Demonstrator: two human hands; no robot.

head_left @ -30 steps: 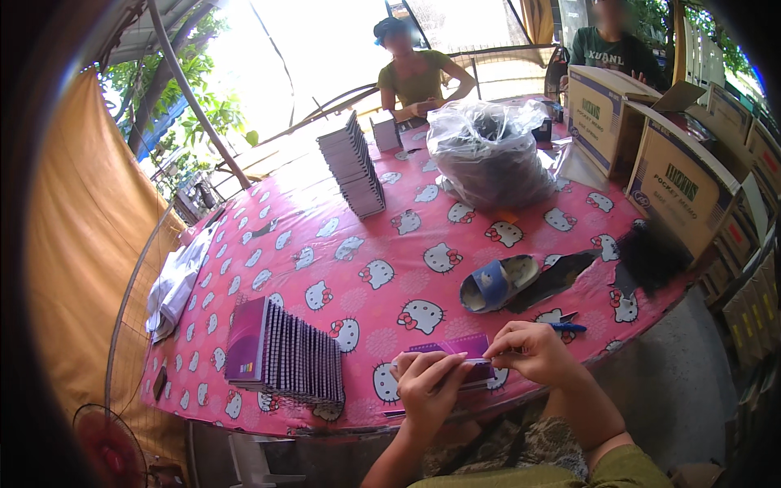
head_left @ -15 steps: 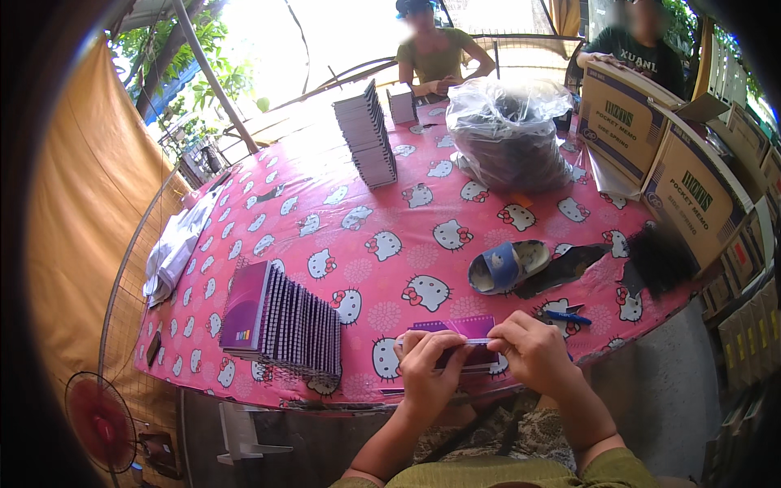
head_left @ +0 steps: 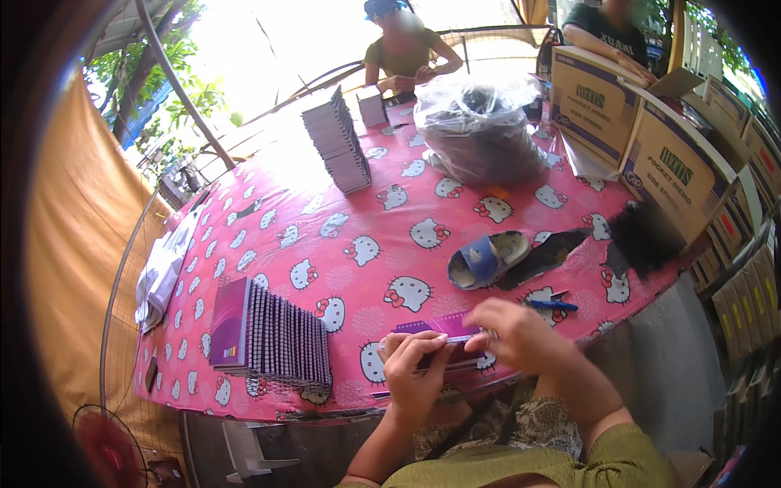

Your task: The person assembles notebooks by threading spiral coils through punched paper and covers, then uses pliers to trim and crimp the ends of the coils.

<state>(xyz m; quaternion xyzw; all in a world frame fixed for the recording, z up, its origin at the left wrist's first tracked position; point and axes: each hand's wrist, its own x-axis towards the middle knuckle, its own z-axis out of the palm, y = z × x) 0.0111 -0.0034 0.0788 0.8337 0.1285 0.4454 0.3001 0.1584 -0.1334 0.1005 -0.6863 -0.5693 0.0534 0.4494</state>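
Hands | left hand (head_left: 412, 370) and right hand (head_left: 521, 333) both pinched on purple notebook (head_left: 443, 337) at near edge of pink tablecloth (head_left: 342, 244) | since a second ago grip unchanged, notebook not yet added to notebook row (head_left: 272, 337) at left

An open-air packing workplace under a shaded shelter

A long table (head_left: 325, 244) with a pink cartoon-cat cloth bears rows of small spiral notebooks (head_left: 277, 337) stood on edge and a second stack (head_left: 338, 142) farther off, beside a clear plastic bag (head_left: 476, 126) full of dark goods. Printed cardboard cartons (head_left: 651, 138) stand piled along the right side. Two other people sit working at the far end, with trees, daylight and an orange tarpaulin (head_left: 69, 268) around.
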